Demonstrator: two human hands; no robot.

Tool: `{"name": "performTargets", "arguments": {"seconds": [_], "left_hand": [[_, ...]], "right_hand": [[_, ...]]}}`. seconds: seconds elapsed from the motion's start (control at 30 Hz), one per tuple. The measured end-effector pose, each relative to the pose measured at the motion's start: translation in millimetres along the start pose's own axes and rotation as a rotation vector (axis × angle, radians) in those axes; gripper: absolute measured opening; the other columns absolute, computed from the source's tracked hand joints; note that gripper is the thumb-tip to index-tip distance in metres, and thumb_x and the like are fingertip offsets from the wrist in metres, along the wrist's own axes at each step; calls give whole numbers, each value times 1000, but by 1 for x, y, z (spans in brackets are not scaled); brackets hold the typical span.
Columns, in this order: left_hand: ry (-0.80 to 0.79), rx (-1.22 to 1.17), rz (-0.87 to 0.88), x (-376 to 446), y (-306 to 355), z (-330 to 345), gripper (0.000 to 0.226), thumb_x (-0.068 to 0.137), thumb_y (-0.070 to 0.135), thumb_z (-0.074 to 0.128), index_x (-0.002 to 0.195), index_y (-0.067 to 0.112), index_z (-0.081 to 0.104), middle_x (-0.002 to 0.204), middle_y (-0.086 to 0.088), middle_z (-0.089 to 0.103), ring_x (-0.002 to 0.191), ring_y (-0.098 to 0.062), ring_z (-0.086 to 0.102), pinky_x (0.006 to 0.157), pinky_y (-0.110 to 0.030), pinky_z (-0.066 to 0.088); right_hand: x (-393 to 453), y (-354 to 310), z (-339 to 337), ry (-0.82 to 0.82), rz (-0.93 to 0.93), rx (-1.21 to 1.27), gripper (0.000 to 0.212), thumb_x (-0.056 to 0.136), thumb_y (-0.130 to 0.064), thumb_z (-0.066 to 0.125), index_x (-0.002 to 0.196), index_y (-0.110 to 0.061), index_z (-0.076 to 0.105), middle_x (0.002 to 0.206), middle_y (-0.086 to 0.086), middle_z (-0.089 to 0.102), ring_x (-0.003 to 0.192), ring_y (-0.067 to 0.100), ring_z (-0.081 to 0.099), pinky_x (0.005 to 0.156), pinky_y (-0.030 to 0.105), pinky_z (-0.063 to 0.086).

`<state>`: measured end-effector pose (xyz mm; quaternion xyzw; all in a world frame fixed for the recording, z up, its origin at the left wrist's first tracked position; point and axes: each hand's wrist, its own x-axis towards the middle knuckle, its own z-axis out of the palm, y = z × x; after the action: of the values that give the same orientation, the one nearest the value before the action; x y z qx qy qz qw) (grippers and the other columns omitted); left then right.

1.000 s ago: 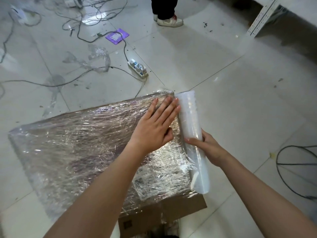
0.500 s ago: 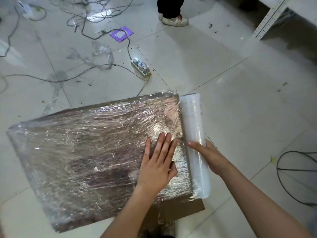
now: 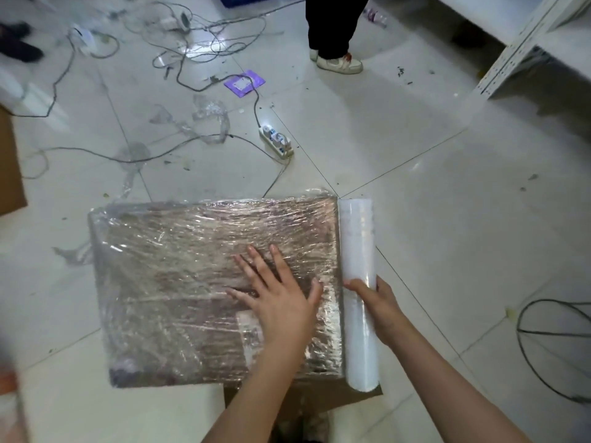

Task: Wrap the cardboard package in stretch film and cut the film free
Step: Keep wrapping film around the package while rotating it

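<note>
Smoothing film on the wrapped package [image 3: 179,282]: my left hand [image 3: 281,302] presses flat, fingers spread; my right hand [image 3: 380,308] grips the roll [image 3: 356,251]; cutting probably comes next.

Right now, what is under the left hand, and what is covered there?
The left hand lies flat, fingers spread, on the stretch film wrapped over the cardboard package. Through the film only a brownish surface shows. What the package contains cannot be seen.

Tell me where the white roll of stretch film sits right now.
In the head view, the white roll of stretch film lies along the right edge of the film-wrapped cardboard package, gripped by the right hand.
</note>
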<state>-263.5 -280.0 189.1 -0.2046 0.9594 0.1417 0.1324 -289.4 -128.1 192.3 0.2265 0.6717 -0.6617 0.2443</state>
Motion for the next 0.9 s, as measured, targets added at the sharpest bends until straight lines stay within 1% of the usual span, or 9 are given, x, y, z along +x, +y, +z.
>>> {"name": "performTargets", "arguments": {"seconds": [0.07, 0.13, 0.27, 0.33, 0.43, 0.5, 0.57, 0.73, 0.9], "left_hand": [[-19, -6, 22, 4, -3, -8, 93, 69, 73, -14, 137, 16, -42, 143, -17, -46, 134, -39, -38, 106, -73, -7], [-44, -22, 31, 6, -8, -16, 96, 68, 74, -14, 138, 14, -41, 145, -18, -44, 134, -39, -38, 106, -72, -7], [-51, -60, 26, -3, -14, -29, 102, 65, 78, -11, 134, 11, -43, 143, -21, -44, 133, -40, -39, 106, -71, -8], [-27, -132, 16, -8, -14, -34, 105, 65, 81, -5, 135, 10, -41, 143, -20, -45, 132, -39, -41, 106, -70, -10], [19, -228, 24, -16, -10, -43, 108, 67, 83, 3, 138, 11, -37, 142, -18, -46, 134, -37, -40, 107, -67, -13], [46, -287, 55, -20, -7, -49, 108, 67, 83, 8, 138, 14, -35, 141, -15, -47, 134, -34, -40, 107, -62, -17], [61, -346, 96, -24, -5, -55, 108, 68, 83, 11, 140, 16, -33, 142, -12, -46, 136, -31, -39, 108, -58, -18], [-3, -445, 113, -34, -10, -70, 116, 73, 86, 25, 146, 13, -27, 151, -11, -37, 140, -25, -32, 118, -49, -4], [-103, -438, 100, -34, -21, -100, 104, 87, 64, 46, 149, 13, -21, 155, -8, -30, 145, -26, -18, 119, -47, 7]], "right_hand": [[-6, -2, 7, 32, 8, 13, 47, 57, -34, 78, 96, -15, 61, 82, 8, 67, 68, 22, 63, 60, 31, 50], [-10, -7, 12, 49, 3, 12, 49, 53, -37, 76, 95, -17, 61, 85, 8, 67, 70, 23, 64, 61, 31, 50], [-22, -24, 18, 24, -59, -34, 30, 66, -25, 79, 87, -20, 59, 85, 5, 66, 72, 21, 63, 61, 30, 49], [-28, -35, 20, 12, -110, -87, 27, 69, -23, 80, 86, -20, 59, 83, 2, 65, 71, 16, 62, 60, 26, 48], [-40, -53, 19, 22, -187, -155, 25, 71, -19, 80, 82, -22, 59, 77, -4, 63, 64, 4, 60, 53, 13, 45], [-51, -66, 15, 47, -240, -210, 23, 74, -15, 78, 81, -23, 58, 77, -5, 63, 65, 4, 58, 49, 7, 41], [-62, -75, 12, 86, -296, -266, 23, 74, -14, 78, 83, -24, 59, 79, -5, 63, 68, 5, 59, 49, 7, 42], [-90, -78, 22, 204, -341, -433, 44, 66, -34, 82, 100, -29, 55, 89, -13, 59, 80, 5, 58, 64, 22, 50], [-105, -74, 44, 212, -293, -446, 55, 65, -47, 81, 107, -23, 55, 95, -7, 61, 86, 10, 60, 65, 22, 49]]}}
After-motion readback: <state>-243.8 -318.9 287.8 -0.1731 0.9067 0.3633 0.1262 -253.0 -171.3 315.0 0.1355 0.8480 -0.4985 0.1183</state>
